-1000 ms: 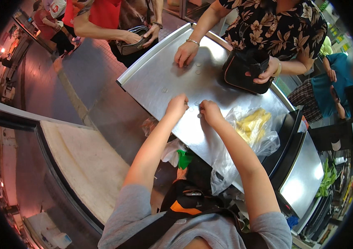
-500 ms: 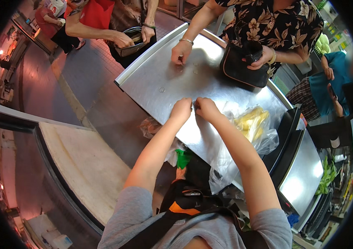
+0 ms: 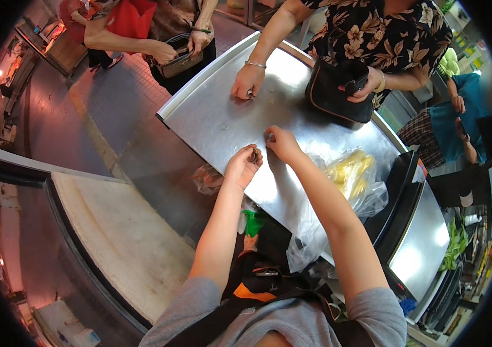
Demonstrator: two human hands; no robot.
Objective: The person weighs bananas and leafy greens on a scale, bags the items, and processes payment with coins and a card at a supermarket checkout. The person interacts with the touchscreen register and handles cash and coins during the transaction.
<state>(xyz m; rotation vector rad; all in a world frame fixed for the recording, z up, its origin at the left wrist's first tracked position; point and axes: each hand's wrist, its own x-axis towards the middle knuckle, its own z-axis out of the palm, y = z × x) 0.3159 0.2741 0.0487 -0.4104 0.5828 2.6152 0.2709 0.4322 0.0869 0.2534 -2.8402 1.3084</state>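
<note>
My left hand (image 3: 243,167) is turned palm up at the near edge of the steel counter (image 3: 199,110), its fingers curled round dark coins (image 3: 253,157). Just beyond and to the right, my right hand (image 3: 281,143) is over the counter with its fingertips pinched together; whatever they hold is too small to make out. A pale coin (image 3: 223,126) lies flat on the metal to the left of my hands. Across the counter, another person's hand (image 3: 248,81) holds small coins, while that person's other hand (image 3: 366,88) grips a black bag (image 3: 338,95).
Clear plastic bags with yellow produce (image 3: 352,172) lie beside my right forearm. A second person at the far left reaches into an open purse (image 3: 181,56). A pale board (image 3: 113,237) lies to my left. A black-framed device (image 3: 393,199) stands at the counter's right end.
My left hand has turned palm up and drawn back toward me, showing coins. My right hand has shifted slightly away from me. The other person's hand has lifted, with coins now in its fingers.
</note>
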